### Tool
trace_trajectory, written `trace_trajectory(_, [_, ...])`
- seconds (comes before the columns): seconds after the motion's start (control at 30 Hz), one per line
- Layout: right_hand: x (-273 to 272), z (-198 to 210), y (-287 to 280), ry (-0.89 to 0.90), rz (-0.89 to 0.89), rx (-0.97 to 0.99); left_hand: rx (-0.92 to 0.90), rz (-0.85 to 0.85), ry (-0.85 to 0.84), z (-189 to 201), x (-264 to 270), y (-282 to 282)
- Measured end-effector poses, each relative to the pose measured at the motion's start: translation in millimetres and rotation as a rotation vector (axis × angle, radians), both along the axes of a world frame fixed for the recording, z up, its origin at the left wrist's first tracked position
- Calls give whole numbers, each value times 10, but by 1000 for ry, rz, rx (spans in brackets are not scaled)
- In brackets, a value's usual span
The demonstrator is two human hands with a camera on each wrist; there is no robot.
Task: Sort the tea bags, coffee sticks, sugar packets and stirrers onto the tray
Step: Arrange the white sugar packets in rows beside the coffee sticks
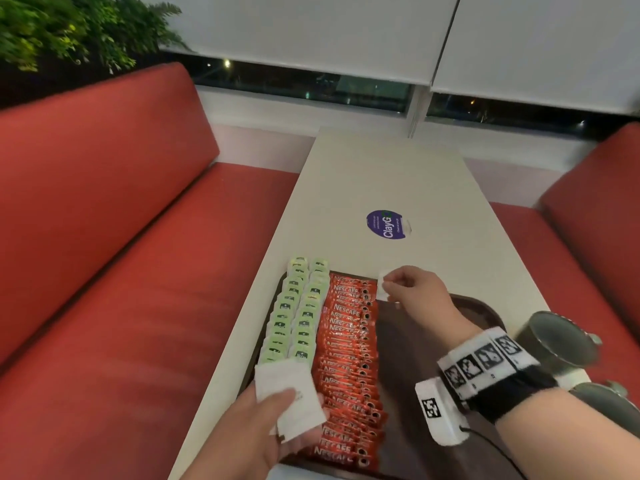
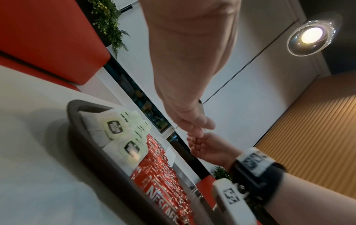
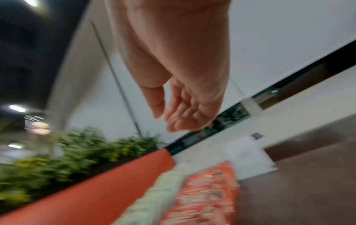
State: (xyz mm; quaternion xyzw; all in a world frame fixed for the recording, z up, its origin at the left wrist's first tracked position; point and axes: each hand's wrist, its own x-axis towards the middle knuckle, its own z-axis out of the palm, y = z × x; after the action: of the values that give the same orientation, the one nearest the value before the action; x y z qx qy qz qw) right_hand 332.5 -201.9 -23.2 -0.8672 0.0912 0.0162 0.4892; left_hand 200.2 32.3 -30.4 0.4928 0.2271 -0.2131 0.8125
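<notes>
Right hand [image 1: 414,292]: fingers curled, pinching one white sugar packet [image 1: 382,285] at the far end of the tray [image 1: 479,308], just right of the coffee sticks [image 1: 349,362]. Whether that packet touches the tray floor: cannot tell. The right wrist view is blurred; it shows a white packet lying just right of the red sticks.

Left hand [image 1: 263,434]: palm up at the near left corner of the tray, thumb pressed over a small stack of white packets [image 1: 291,398] held in the fingers. The stack overlaps the near ends of the tea-bag rows.

Tray: dark brown, on the near part of the white tabletop [image 1: 374,181].
- Left: tea bags [image 1: 298,317], green labels, two overlapped rows running near to far; the far ends reach past the tray's far rim.
- Middle: red Nescafe sticks, one overlapped column, touching the tea bags on its left.
- Right: bare brown tray floor.

Right forearm crosses over the tray's right part; wrist band with black-and-white markers [image 1: 485,362] and camera unit.

Surroundings: round purple sticker [image 1: 387,224] on the tabletop, far of the tray. Red benches [image 1: 114,258] on both sides. Green plant [image 1: 69,29] far left. Window with white blinds at the far end.
</notes>
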Motion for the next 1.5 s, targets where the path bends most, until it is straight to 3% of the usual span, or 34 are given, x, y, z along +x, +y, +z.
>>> trace_trajectory(0.1, [-650,305,316,152,391,120,39,-25,-44,-11,26,-70])
trace_trajectory(0.17, [-921,361,411,196,464,106,57,-77,-99,-13,45,-128])
trace_trajectory(0.4, [-1021,302,311,189,345,217,79,-141,-206,8,67,-254])
trace_trajectory(0.57, [-407,87,-166,45,-29,147,3,0,-81,-37,108,-171])
trace_trajectory(0.7, [158,-190,-406,118,-240,108,19,23,-64,-46,103,-165])
trace_trajectory(0.83, [469,-460,-422,261,-314,154,41,3,-51,-52,90,-146])
trace_trajectory(1.0, [603,-515,-350,330,-325,164,90,0,-46,-70,67,-84])
trace_trajectory(1.27, [522,-457,-395,208,-345,-3,154,-70,-139,-123,59,-82])
trace_trajectory(1.37, [239,-210,-257,59,-247,-35,121,-69,-164,-64,58,-107])
trace_trajectory(1.5, [-465,148,93,105,200,109,108,-102,-193,-8,74,-174])
